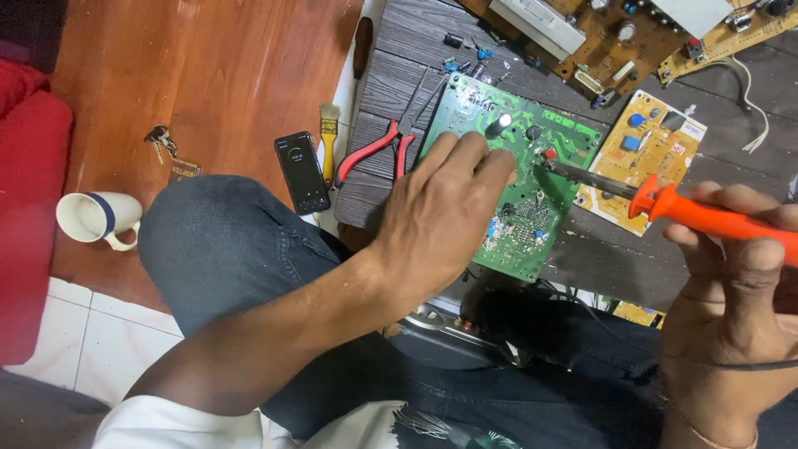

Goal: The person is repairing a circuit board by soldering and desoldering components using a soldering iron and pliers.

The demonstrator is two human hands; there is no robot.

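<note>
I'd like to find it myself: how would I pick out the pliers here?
Start at the dark slatted wooden board the person works over. Along its left edge, just left of the green circuit board under the left hand, lie the pliers. Their red handles, spread open, set them apart from the yellow-handled brush beside them.

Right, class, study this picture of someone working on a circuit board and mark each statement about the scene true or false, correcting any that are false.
1. The right hand holds an orange-handled soldering iron. True.
2. The left hand rests on a yellow board. False: it rests on the green circuit board.
3. Red-handled pliers lie left of the green board. True.
4. The white mug stands upright on the dark mat. False: it lies tipped on its side on the floor.
5. A phone lies beside a yellow-handled brush. True.
</note>
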